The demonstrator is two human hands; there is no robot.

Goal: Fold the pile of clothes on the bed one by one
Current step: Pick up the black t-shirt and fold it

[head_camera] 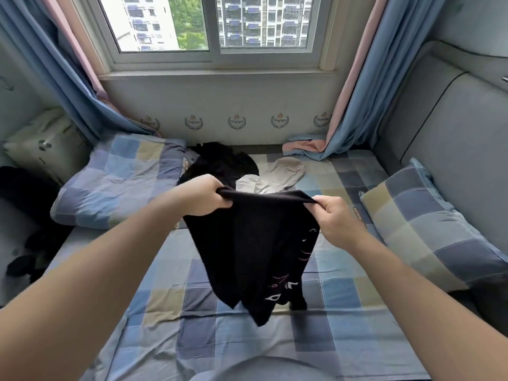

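Clothes: first black shirt (255,251) in my hands, none seen folded yet.
My left hand (204,195) and right hand (334,218) each pinch its top edge, holding it over the bed (247,339); a black garment (220,160) and a grey one (275,174) wait far off.

Daylight came in thru a sliding window (214,23) w/ white frames, set above a pale sill (217,76). Outside stood apartment blocks (264,20) & green trees (189,23). Blue curtains w/ pink lining hung at both sides: the left curtain (55,64) dropped behind a pillow, and the right curtain (365,92) had its hem pooled on the bed (192,339). The wall (214,105) under the sill carried a row of gold crest emblems (236,122). The bed had a checked sheet in blue, grey & beige. A matching left pillow (121,174) lay near the wall. The right pillow (428,229) leaned by a grey padded headboard (439,127) w/ dark piping.
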